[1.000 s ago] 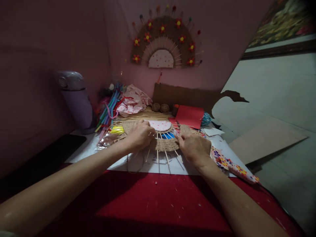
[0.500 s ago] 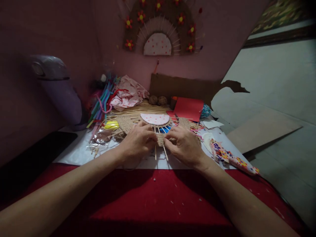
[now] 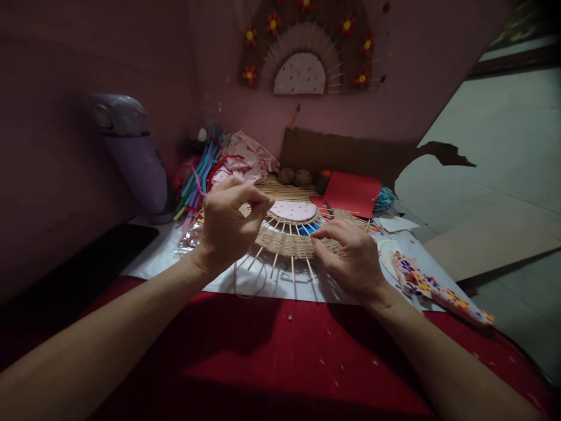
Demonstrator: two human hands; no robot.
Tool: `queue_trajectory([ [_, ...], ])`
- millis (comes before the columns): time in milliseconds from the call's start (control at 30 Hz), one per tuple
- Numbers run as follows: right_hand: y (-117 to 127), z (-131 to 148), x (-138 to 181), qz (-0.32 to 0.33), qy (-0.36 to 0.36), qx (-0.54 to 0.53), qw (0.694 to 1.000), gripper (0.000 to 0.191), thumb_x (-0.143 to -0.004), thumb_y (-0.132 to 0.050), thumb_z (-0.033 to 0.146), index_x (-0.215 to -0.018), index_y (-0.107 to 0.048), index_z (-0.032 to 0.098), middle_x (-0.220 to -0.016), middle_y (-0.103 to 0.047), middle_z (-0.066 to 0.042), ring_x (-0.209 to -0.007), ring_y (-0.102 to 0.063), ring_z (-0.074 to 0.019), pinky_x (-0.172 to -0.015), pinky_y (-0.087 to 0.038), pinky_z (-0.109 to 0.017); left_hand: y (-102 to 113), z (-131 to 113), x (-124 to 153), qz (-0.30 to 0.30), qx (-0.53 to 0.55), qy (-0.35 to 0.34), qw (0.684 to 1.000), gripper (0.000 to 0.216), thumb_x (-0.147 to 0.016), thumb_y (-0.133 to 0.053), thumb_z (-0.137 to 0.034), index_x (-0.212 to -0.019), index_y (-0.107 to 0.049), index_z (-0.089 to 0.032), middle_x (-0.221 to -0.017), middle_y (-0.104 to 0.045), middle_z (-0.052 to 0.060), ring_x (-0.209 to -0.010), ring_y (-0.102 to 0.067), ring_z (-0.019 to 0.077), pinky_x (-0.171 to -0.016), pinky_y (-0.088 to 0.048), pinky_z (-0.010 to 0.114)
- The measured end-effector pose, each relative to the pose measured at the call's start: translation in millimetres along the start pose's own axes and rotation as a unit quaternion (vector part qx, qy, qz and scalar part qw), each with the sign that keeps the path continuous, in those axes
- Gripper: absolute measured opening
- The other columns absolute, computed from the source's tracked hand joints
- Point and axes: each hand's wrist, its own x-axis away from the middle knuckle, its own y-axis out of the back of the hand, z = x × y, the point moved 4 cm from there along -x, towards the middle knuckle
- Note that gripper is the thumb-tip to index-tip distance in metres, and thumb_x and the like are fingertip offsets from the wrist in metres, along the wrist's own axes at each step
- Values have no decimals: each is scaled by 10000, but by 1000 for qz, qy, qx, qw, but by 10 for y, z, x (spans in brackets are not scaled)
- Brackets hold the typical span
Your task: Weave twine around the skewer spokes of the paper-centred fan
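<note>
A half-round piece of weaving lies over the white paper: a band of brown twine [image 3: 284, 243] worked through thin wooden sticks that fan out from a pink, red-dotted half disc [image 3: 293, 210]. My right hand [image 3: 350, 257] pinches the band at its right part, thumb in front and fingers on top. Raised above the band's left side, my left hand [image 3: 232, 225] has thumb and forefinger pressed together; what is between them is too small to make out. A thin loop of twine [image 3: 236, 286] hangs or lies below it at the paper's front edge.
Behind are balls of twine [image 3: 302, 177], red card [image 3: 354, 193], pipe cleaners [image 3: 204, 169] and crumpled pink cloth [image 3: 249, 155]. A purple bottle [image 3: 135, 164] stands left. At right lies a flower-patterned object [image 3: 438, 289]. A flowered half-round piece [image 3: 300, 73] hangs on the wall.
My left hand has left the band's front, rising up and to the left in a pinch. My right hand stays at the band, slightly further right. The whole view has shifted.
</note>
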Motion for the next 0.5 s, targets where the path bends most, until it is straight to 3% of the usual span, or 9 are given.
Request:
queue_trajectory([
  [333,-7,28,18,-7,9,-11,1000,123,-781,-498,193,-731,-610,181,-729,-613,-42,-762,-537,-186,-709,-392,-315,-53,-29,52,11,-4,13,1000,121,-706,-644,-199,-603,-584,-178,-628,-575,-15,-701,-525,151,-740,-395,345],
  [500,4,51,21,-11,3,0,1000,118,-747,-510,180,-636,-549,192,-672,-573,-24,-720,-508,-173,-680,-373,-298,-111,-12,78,58,-17,-2,998,123,-755,-592,-170,-633,-609,-178,-659,-570,-5,-723,-522,149,-738,-374,332],
])
